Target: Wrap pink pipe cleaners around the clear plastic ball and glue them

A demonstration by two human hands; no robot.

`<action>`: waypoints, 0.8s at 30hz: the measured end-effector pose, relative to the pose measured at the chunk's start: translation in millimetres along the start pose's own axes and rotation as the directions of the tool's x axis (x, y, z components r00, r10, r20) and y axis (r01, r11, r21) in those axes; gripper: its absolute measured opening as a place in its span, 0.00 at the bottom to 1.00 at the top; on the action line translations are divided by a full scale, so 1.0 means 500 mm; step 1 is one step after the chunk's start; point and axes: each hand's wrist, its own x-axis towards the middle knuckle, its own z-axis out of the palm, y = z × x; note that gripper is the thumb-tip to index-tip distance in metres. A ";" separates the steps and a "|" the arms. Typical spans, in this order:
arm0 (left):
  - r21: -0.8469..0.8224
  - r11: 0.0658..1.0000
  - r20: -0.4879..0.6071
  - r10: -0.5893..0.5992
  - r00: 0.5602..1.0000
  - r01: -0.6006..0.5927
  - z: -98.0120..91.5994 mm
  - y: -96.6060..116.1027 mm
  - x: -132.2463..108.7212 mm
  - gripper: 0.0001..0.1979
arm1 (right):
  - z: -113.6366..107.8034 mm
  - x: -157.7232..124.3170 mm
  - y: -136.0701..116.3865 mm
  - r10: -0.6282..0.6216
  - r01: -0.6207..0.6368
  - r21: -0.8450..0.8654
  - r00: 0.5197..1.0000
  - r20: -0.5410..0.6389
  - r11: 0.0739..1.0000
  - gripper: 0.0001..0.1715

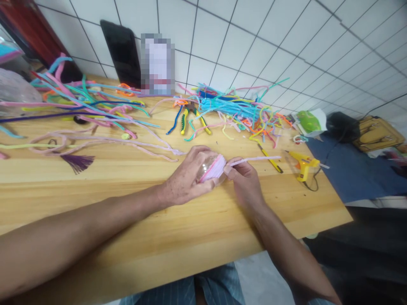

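My left hand is wrapped round a clear rounded object, perhaps a plastic ball, and holds it above the wooden table. Rows of lilac pipe cleaner with a pink line along one edge cover part of its surface. At the ball's right side, my right hand pinches a lilac pipe cleaner between thumb and fingers. Its loose end sticks out to the right. The palm side of my left hand and the back of the ball are hidden.
Yellow-green pliers, a yellow cutter knife and a yellow glue gun lie on the table. Bundled blue pipe cleaners and loose coloured ones spread along the back. A black phone leans on the tiled wall.
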 end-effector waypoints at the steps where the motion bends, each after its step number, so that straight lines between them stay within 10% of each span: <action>1: 0.001 1.000 0.003 -0.003 1.000 0.003 0.000 0.001 0.000 0.28 | 0.000 0.000 0.001 -0.001 0.001 0.000 1.000 0.001 1.000 0.10; 24: 0.025 0.998 0.002 0.050 0.999 -0.050 0.001 -0.008 -0.004 0.28 | -0.001 -0.002 0.006 -0.005 0.005 0.022 1.000 0.018 1.000 0.13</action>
